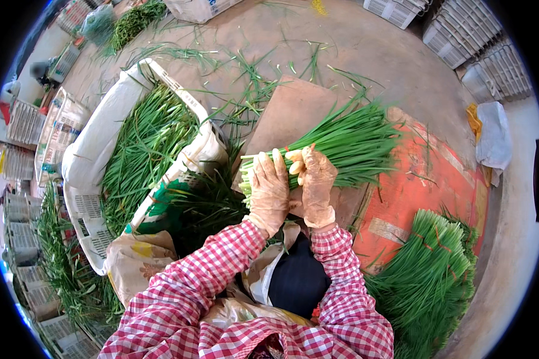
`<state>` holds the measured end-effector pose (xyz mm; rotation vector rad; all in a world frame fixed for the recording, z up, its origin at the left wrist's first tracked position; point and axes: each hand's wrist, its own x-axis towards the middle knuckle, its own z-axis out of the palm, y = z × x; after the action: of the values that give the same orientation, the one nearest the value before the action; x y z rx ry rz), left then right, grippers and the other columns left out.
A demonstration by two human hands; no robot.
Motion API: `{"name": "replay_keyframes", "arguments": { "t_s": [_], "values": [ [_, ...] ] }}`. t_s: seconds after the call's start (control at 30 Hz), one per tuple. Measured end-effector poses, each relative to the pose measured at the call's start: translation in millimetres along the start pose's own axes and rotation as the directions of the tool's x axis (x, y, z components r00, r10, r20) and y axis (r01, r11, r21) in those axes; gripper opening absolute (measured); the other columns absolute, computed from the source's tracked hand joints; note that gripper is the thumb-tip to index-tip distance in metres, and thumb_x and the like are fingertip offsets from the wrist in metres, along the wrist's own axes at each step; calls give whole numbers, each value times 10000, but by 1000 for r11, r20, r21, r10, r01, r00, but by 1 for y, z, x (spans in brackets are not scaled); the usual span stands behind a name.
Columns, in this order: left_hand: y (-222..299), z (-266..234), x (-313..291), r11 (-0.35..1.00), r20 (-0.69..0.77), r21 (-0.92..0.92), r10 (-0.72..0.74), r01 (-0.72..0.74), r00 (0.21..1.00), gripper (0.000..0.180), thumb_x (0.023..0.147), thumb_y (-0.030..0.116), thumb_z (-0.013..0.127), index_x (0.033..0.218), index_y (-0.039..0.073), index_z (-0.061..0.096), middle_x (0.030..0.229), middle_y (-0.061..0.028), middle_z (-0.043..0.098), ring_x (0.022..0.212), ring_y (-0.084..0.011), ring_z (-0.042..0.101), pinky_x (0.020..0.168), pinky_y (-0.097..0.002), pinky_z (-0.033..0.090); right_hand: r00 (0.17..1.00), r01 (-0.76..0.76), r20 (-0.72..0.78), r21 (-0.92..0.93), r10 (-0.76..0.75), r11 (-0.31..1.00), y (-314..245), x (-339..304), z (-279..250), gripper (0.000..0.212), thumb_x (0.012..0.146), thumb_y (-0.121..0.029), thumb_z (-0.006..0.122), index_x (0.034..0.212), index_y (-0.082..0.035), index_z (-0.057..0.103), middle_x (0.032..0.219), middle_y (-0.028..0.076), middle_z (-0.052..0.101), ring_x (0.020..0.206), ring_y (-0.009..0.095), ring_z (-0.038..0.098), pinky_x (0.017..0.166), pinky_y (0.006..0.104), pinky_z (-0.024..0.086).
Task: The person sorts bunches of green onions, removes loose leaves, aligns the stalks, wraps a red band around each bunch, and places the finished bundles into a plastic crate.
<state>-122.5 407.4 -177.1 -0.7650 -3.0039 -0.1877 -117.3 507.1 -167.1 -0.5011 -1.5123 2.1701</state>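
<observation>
A bunch of green garlic chives [356,143] lies across a brown board, its pale cut ends to the left and its leaves fanning right. My left hand [268,190], in a thin pale glove, grips the bunch near the cut ends, fingers laid over the stems. Just right of it, my gloved right hand [316,179] is closed at the bunch with its fingers bent. Small bits of a red band show on the stems beside the fingers. What lies under both palms is hidden.
A lined white crate [90,224] of loose chives stands at my left. Banded bunches [428,269] are piled at my right by an orange-red sheet [401,200]. Loose leaves litter the floor beyond the board [293,110]. Stacked crates [461,30] stand far right.
</observation>
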Motion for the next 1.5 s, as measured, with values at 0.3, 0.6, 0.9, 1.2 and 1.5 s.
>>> {"name": "replay_keyframes", "arguments": {
  "t_s": [0.3,0.6,0.9,1.2,1.5],
  "values": [
    [-34,-12,54,991,38,131,33,-38,999,955,596,564,761,1235,-54,410,969,-117,575,903,-271,573,774,-366,467,813,551,410,-773,-414,315,21,-66,-35,100,888,-160,578,812,-103,608,662,97,562,545,292,553,492,384,443],
    [-20,-42,43,982,221,143,93,-127,971,911,555,468,831,1235,-6,454,1229,-151,535,1188,-323,481,1000,-441,366,853,481,366,-827,-372,291,28,-105,-84,362,927,-233,511,1265,-105,492,1165,132,609,748,300,651,603,385,530],
    [-49,-23,75,932,185,141,308,-335,933,935,615,390,806,1283,-86,355,1101,-223,552,1003,-334,563,872,-389,456,812,383,180,-882,-556,274,-18,-121,-60,504,865,-235,571,1329,-73,463,970,117,648,881,284,615,841,372,484],
    [-12,-217,19,294,42,546,926,-784,376,716,717,168,660,1330,-43,357,1297,-207,448,1230,-339,419,1017,-439,345,833,519,450,-836,-322,176,-167,-137,-75,1212,517,-371,852,1474,-109,155,1372,173,386,1256,374,377,1029,535,278],
    [35,-204,-1,488,-113,198,873,-850,475,939,657,195,760,1454,120,268,1467,-101,342,1352,-290,312,1098,-453,238,864,-61,-159,-975,-477,214,-158,-263,-221,1041,629,-126,738,1479,-73,139,997,220,555,836,367,572,745,441,482]
  ]
}}
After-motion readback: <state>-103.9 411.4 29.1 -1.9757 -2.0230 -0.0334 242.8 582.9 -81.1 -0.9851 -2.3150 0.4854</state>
